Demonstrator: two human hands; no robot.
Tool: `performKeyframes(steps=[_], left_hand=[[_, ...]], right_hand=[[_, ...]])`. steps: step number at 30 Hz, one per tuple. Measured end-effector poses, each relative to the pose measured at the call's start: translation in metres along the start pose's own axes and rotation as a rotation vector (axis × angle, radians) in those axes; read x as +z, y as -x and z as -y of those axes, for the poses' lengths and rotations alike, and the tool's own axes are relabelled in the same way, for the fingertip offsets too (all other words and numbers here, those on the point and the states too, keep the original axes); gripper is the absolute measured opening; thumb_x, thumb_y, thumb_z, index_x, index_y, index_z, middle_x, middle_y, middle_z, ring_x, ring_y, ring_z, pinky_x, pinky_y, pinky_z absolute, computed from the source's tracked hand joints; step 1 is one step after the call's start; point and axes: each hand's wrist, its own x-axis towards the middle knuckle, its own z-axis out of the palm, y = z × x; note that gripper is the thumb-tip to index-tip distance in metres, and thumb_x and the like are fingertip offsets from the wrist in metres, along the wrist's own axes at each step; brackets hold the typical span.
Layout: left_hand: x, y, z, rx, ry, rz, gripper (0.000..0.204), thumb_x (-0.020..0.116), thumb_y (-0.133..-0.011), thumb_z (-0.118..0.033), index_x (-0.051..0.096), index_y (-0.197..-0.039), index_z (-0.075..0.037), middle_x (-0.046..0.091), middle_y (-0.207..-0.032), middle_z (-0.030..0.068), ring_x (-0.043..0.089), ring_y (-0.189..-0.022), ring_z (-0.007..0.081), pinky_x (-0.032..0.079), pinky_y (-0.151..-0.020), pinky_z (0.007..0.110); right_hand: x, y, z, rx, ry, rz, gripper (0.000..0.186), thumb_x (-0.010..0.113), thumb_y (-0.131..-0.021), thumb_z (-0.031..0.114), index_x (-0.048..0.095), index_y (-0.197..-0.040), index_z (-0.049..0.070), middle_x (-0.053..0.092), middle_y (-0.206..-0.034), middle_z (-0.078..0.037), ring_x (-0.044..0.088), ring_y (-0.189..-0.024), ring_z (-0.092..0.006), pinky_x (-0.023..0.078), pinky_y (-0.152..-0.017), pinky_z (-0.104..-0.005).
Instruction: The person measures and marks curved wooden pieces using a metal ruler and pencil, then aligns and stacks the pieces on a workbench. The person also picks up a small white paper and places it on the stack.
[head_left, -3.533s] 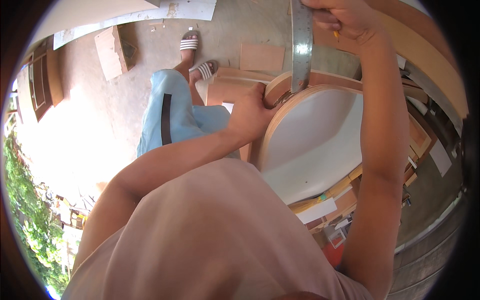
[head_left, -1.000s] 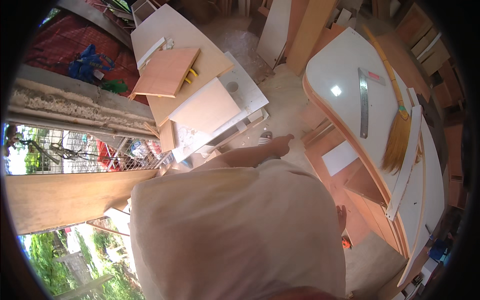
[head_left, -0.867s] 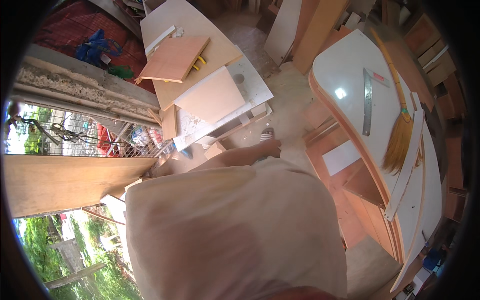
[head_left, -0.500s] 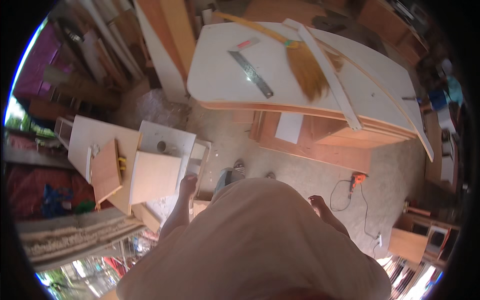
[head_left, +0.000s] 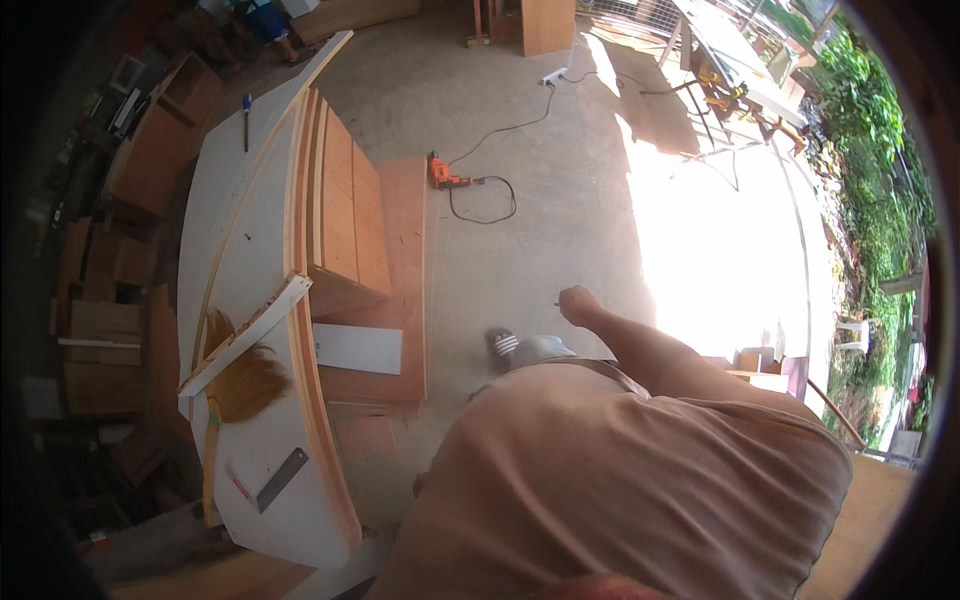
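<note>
My right hand hangs ahead of my body over the concrete floor, its fingers closed. A small dark bit shows at its fingertips, too small to name. My left hand is out of sight. Nearest to the right hand on the floor lies an orange corded power tool, its black cord looped beside it. To the left stands a long white-topped panel over a wooden cabinet. On that top lie a straw broom, a pale wooden strip, a metal try square and a blue-handled screwdriver.
A white power strip sits on the floor at the far side. Sunlit floor spreads to the right, with a work stand at the far right and greenery beyond. Another person is partly visible at the far left.
My view has turned to the right, so the panel now stands on my left. My right hand has come up and forward; my left hand has left the view.
</note>
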Motion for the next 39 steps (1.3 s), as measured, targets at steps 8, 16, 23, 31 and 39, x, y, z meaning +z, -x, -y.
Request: performKeyframes(steps=[8, 16, 23, 31, 39], left_hand=[[-0.093, -0.126, -0.102, 0.494, -0.032, -0.088, 0.025, 0.055, -0.098, -0.018, 0.066, -0.11, 0.002, 0.067, -0.101, 0.0144, 0.064, -0.094, 0.0265, 0.05, -0.082, 0.038], [-0.107, -0.136, -0.35, 0.678, -0.302, 0.049, 0.037, 0.06, -0.095, -0.025, 0.064, -0.117, 0.004, 0.067, -0.112, 0.0217, 0.064, -0.106, 0.0351, 0.05, -0.091, 0.044], [-0.088, -0.035, -0.614, 0.76, -0.211, -0.006, 0.045, 0.063, -0.091, -0.034, 0.061, -0.121, -0.001, 0.064, -0.119, 0.0227, 0.062, -0.112, 0.0375, 0.049, -0.093, 0.045], [-0.068, -0.138, -0.764, 0.792, -0.339, 0.16, 0.06, 0.064, -0.091, -0.037, 0.05, -0.137, -0.001, 0.06, -0.131, 0.0191, 0.057, -0.122, 0.0334, 0.045, -0.103, 0.042], [-0.08, -0.167, -0.941, 0.703, -0.512, 0.336, 0.061, 0.06, -0.093, -0.038, 0.047, -0.14, 0.0, 0.054, -0.138, 0.0189, 0.055, -0.125, 0.0303, 0.044, -0.104, 0.04]], right_hand=[[0.062, 0.16, -0.203, 1.002, -0.332, 0.054, 0.023, 0.064, -0.084, 0.012, 0.071, -0.104, 0.001, 0.069, -0.112, -0.02, 0.066, -0.109, -0.0352, 0.054, -0.089, -0.0415], [0.102, 0.141, -0.269, 1.088, -0.722, -0.03, 0.029, 0.062, -0.085, 0.01, 0.068, -0.112, 0.0, 0.067, -0.117, -0.023, 0.066, -0.108, -0.0349, 0.055, -0.087, -0.0391], [-0.032, 0.051, -0.294, 0.805, -0.874, -0.078, 0.033, 0.057, -0.084, 0.003, 0.068, -0.115, 0.007, 0.072, -0.094, -0.017, 0.07, -0.079, -0.0272, 0.055, -0.068, -0.0369], [-0.09, -0.048, -0.349, 0.653, -0.694, -0.319, 0.018, 0.06, -0.086, 0.005, 0.072, -0.1, 0.005, 0.073, -0.085, -0.016, 0.07, -0.079, -0.0279, 0.054, -0.075, -0.039], [-0.055, -0.031, -0.422, 0.898, -0.307, 0.17, 0.024, 0.063, -0.087, 0.017, 0.073, -0.101, 0.0, 0.072, -0.096, -0.023, 0.07, -0.091, -0.0362, 0.054, -0.081, -0.0434]])
